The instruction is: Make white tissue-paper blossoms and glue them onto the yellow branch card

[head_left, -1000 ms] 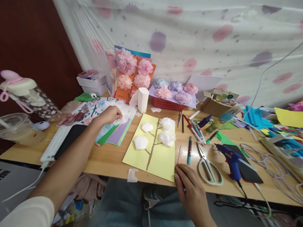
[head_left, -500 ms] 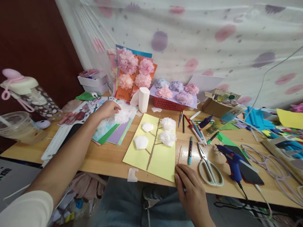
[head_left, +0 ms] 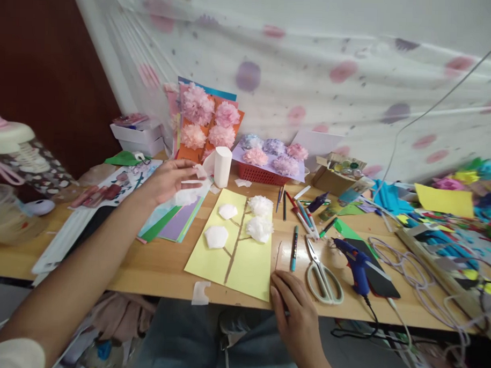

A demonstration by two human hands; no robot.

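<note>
- Head view: the yellow card [head_left: 250, 270] lies flat on the wooden table [head_left: 146, 272], close to its front edge; every place below is given from this card
- On the card, a brown branching stem [head_left: 234, 247] runs from the bottom edge towards the top, with two fluffy white paper flowers [head_left: 260, 228] on its right side and two flat white paper pieces [head_left: 216, 237] on its left
- Beyond the card's upper left, the left hand [head_left: 169, 180] hangs above a fan of coloured sheets [head_left: 182, 219], fingers stretched and apart; thin white tissue [head_left: 186, 196] shows at and under the fingertips, and whether they grip any of it I cannot tell
- At the card's lower right corner, the right hand [head_left: 295, 309] rests at the table edge, fingers side by side and slightly bent, closed on nothing that can be seen
- Just behind the card's upper left corner, an upright white block [head_left: 222, 167]
- Behind the card, a red basket [head_left: 262, 174] under a purple sheet carrying paper pompoms [head_left: 285, 165]
- Right of the card, a capped marker [head_left: 294, 248], then scissors [head_left: 324, 283] with blades pointing away from the person, then a blue glue gun [head_left: 357, 268]
- In front of the card's lower left corner, a white scrap [head_left: 200, 293] at the table edge
</note>
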